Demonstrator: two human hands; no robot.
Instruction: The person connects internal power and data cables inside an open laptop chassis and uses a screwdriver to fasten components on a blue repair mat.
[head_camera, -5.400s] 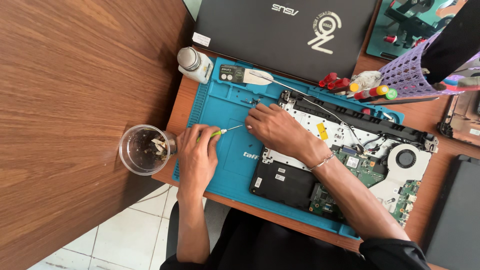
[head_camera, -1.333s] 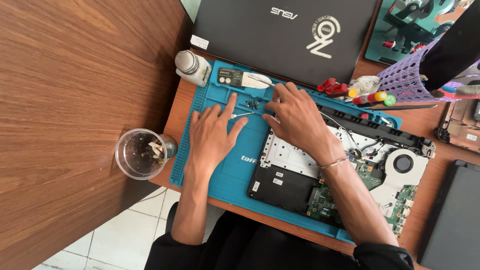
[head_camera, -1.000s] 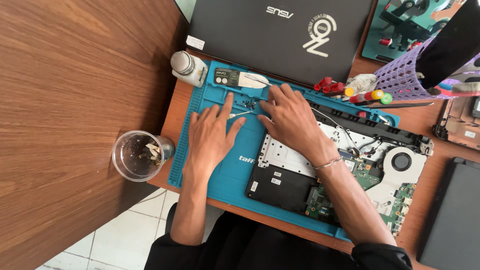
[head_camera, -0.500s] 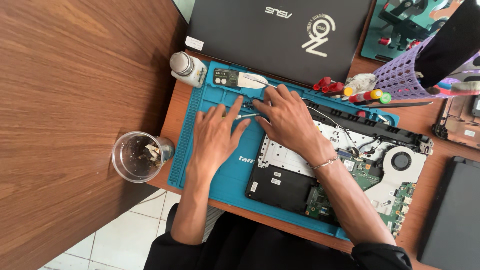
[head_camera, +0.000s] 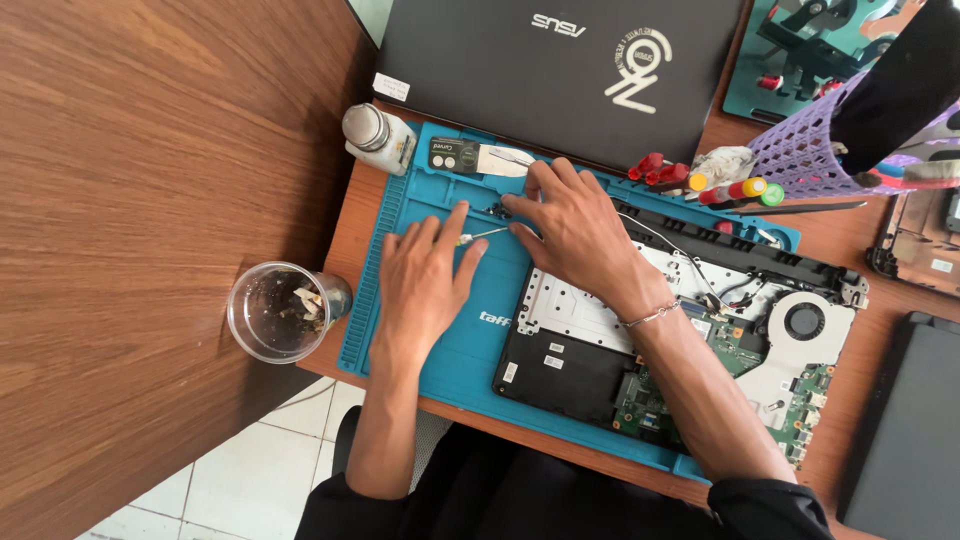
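The left hand (head_camera: 425, 285) lies flat, fingers spread, on the blue mat (head_camera: 440, 350); a small screwdriver (head_camera: 478, 236) lies at its fingertips; just beside it the right hand (head_camera: 575, 232), fingers spread, touches a small dark part (head_camera: 498, 210); the opened laptop (head_camera: 680, 340) lies under its wrist.

Open ground: the bare near-left part of the blue silicone work mat (head_camera: 440, 370), between the left hand (head_camera: 425, 280) and the mat's near edge.

Blocked, far edge: white plastic bottle with grey cap (head_camera: 378, 138), small black and white tube (head_camera: 478, 157), closed black laptop (head_camera: 560, 70).

Blocked, right: opened black laptop chassis with exposed green board and fan (head_camera: 700, 350), under the right hand (head_camera: 570, 235) and forearm.

Blocked, left: clear plastic cup (head_camera: 280, 312), just off the mat.

Narrow gap between both hands: thin screwdriver (head_camera: 480, 236) and small dark parts (head_camera: 497, 211) lie there.
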